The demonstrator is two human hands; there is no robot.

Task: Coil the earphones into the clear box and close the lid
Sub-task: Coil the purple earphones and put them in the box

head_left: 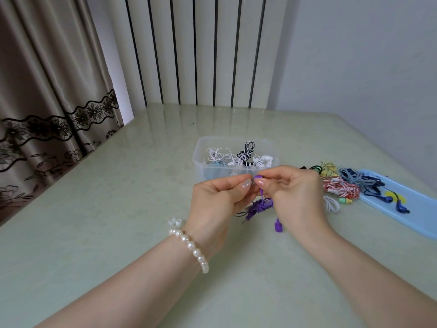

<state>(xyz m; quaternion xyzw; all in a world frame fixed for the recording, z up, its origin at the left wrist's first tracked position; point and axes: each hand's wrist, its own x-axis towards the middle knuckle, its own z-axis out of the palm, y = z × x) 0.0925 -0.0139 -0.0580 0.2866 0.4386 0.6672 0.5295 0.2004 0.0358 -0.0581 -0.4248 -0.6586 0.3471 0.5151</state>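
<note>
Pale green tabletop (94,233), backed by a striped white panel and a lace-trimmed curtain at upper left of the frame, fills the view from above. At centre, a pair of purple earphones (260,205) hangs between two raised hands, its cord bunched in a loose tangle below the fingers and one earbud dangling at lower centre. Left hand (217,200), with a pearl bracelet (191,247) at the wrist, pinches the cord near its top, fingers curled; right hand (293,195) pinches the other purple earbud just beside it, fingers likewise curled round it. Just behind the hands stands the clear box (201,162), open, already holding white, black-and-white and pale blue earphones. Its lid (416,209), apparently the blue tray at right of the frame, lies flat on the table with dark blue earphones on it. More sets, red-striped (340,189), yellow and grey, wait in a pile between box and lid. Two small white ear tips (174,222) sit beside the bracelet. Coiling of the purple pair seems in hand; next, the bundle needs winding tight enough to drop into the box.
</note>
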